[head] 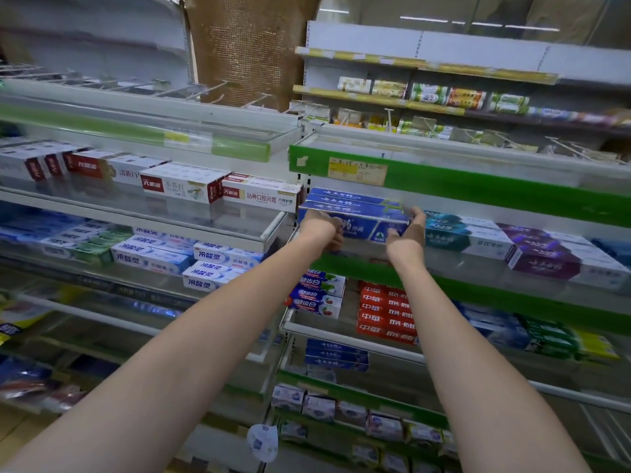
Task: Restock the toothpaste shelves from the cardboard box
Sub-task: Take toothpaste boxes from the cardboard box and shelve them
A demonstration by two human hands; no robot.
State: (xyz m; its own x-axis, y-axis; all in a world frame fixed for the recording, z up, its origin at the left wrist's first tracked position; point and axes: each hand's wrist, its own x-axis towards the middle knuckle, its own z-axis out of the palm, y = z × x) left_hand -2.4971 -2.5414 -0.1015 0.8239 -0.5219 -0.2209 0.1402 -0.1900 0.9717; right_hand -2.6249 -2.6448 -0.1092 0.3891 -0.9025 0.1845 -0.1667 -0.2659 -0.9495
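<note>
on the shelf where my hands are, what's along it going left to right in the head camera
left hand → blue toothpaste boxes → right hand → teal boxes → purple boxes

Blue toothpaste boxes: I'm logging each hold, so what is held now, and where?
Both hands hold the blue toothpaste boxes: left hand at the left end, right hand at the right.
</note>
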